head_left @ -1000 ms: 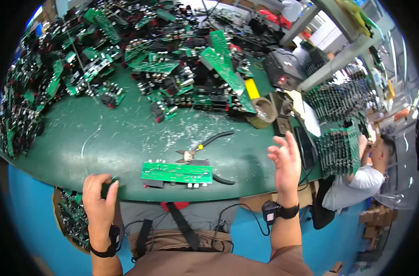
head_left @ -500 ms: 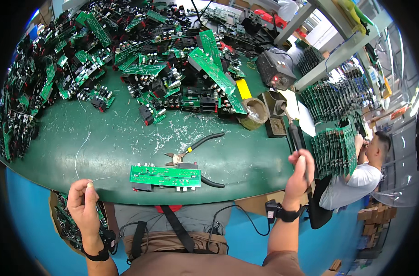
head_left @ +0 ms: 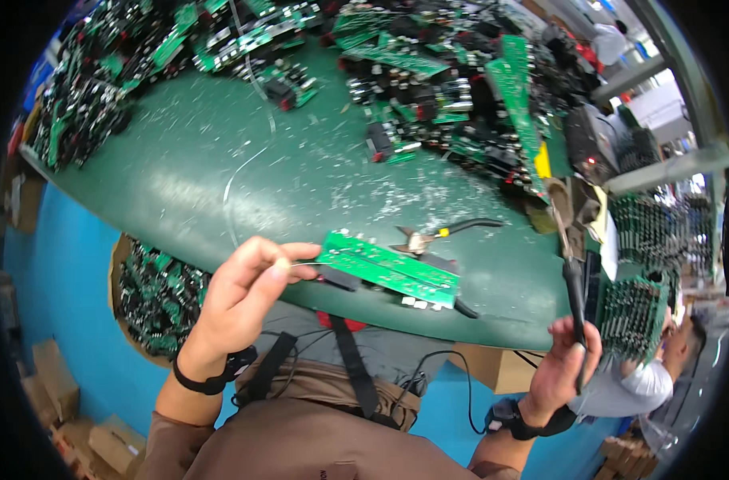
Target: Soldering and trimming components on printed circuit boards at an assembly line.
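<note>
My left hand (head_left: 248, 292) is closed in a pinch on a thin silvery solder wire (head_left: 227, 196), whose short end points at the left end of a green circuit board (head_left: 390, 269). Its index finger reaches to that board's corner, and whether it touches I cannot tell. The board lies flat near the table's front edge, over part of a pair of black-handled cutters (head_left: 470, 227). At the right, my right hand (head_left: 566, 364) is wrapped round the black handle of a soldering iron (head_left: 573, 296). The iron's tip points away from me, beside a round brown pot (head_left: 559, 196).
Piled circuit boards (head_left: 412, 64) cover the far side of the green table (head_left: 164, 160). A dark box with a red light (head_left: 591, 152) stands back right, near stacked boards (head_left: 632, 316). A co-worker (head_left: 636, 384) sits at the right. A bin of boards (head_left: 160, 296) stands at the left.
The head view has turned and shifted. My left hand has brought the solder wire rightward to the board's left end. My right hand still holds the iron, its tip now beside the pot.
</note>
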